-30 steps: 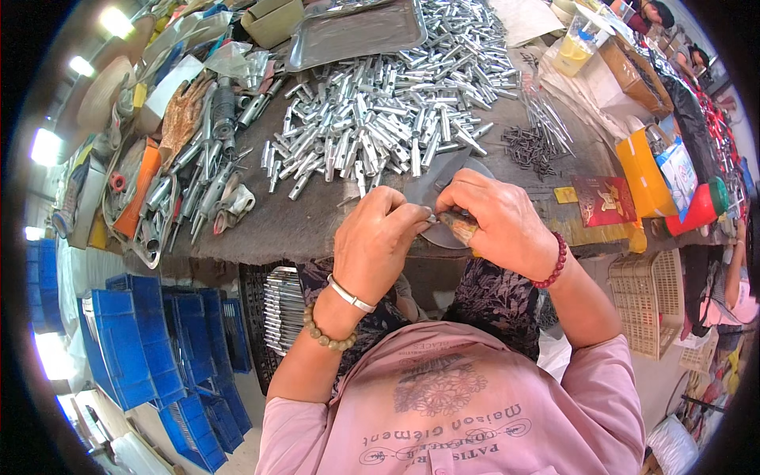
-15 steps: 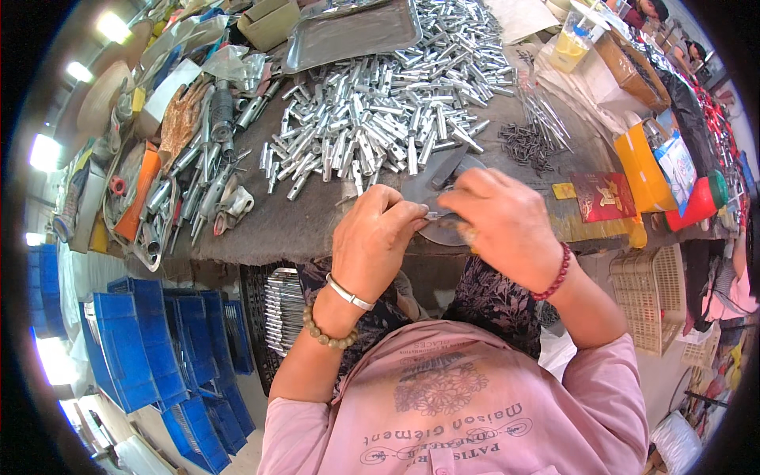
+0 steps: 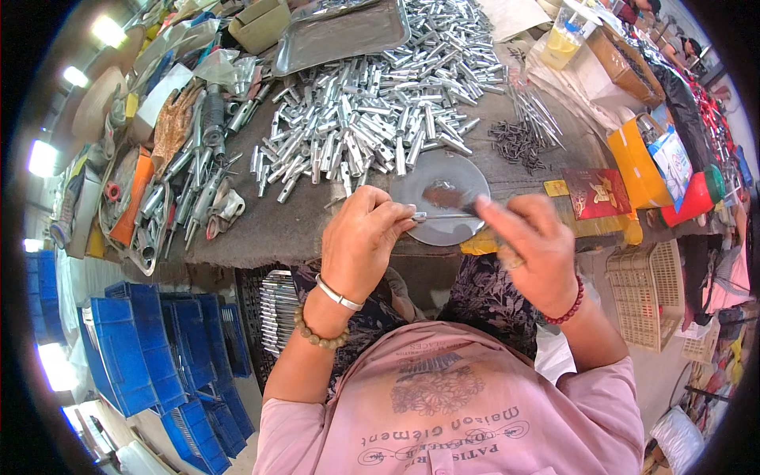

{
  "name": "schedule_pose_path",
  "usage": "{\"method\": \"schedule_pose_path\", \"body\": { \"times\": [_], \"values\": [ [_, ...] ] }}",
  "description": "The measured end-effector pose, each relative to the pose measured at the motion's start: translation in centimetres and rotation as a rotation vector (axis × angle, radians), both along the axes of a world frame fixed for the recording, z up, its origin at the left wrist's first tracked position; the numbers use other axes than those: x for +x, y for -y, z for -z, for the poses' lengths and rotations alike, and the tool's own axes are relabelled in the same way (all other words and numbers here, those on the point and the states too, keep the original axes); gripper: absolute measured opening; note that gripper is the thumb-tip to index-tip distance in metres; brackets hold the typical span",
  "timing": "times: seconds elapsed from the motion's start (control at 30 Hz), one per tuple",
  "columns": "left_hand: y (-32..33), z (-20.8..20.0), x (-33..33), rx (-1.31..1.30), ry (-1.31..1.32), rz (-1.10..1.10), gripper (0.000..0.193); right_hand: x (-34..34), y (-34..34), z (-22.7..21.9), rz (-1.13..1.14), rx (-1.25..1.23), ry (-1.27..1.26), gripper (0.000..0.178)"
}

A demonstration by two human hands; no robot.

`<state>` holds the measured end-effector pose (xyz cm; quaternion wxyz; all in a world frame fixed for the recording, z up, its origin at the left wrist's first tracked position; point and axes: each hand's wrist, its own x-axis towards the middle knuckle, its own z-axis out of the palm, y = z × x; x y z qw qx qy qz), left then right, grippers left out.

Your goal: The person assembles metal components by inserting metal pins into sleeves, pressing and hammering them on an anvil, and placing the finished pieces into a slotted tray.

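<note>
My left hand pinches a small silver metal tube between thumb and fingertips, at the left edge of a round grey metal disc. A thin metal rod reaches from the tube's end across the disc. My right hand, smeared by motion, is closed on a dark hand tool. The tool's brownish end is blurred above the disc, so its kind cannot be made out. Just beyond the disc lies a large heap of silver metal tubes.
Right of the disc lie dark pins, thin rods and a red packet. A metal tray rests behind the heap. Pliers-like tools crowd the left. Blue bins stand below left, a cream crate below right.
My right hand has moved right, away from my left, and now grips the dark tool that lay on the disc. The disc's top is more exposed. My left hand keeps its pinch.
</note>
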<state>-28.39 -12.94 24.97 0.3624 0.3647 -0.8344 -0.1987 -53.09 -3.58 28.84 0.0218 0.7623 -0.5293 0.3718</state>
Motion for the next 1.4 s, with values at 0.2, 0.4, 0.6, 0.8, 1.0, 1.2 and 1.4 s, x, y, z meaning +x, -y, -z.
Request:
{"method": "schedule_pose_path", "body": {
  "times": [0.2,0.4,0.6,0.8,1.0,1.2,1.4],
  "values": [
    [-0.1,-0.2,0.0,-0.001,0.030,-0.010,0.021,0.3,0.3,-0.3,-0.038,0.125,0.024,0.064],
    [0.0,0.2,0.0,0.008,0.026,-0.014,0.021,0.6,-0.5,-0.3,-0.069,-0.057,0.039,0.063],
    [0.0,0.1,0.2,0.021,0.017,-0.017,0.023,0.1,0.4,0.1,-0.066,0.137,0.113,0.060],
    [-0.2,-0.3,0.3,0.056,0.012,-0.020,0.021,-0.4,2.2,0.1,0.061,0.007,-0.232,0.051],
    [-0.5,-0.3,0.4,0.095,0.002,-0.027,0.024,2.1,-0.1,0.3,0.065,0.267,-0.160,0.031],
    [-1.6,0.0,0.3,-0.043,-0.084,-0.071,0.046,2.6,-1.7,1.4,-0.054,0.661,0.315,0.032],
    [-6.5,0.8,-0.3,0.746,-0.516,-0.121,0.057,3.3,-2.2,1.8,-0.138,1.169,1.003,0.031]
  ]
}}
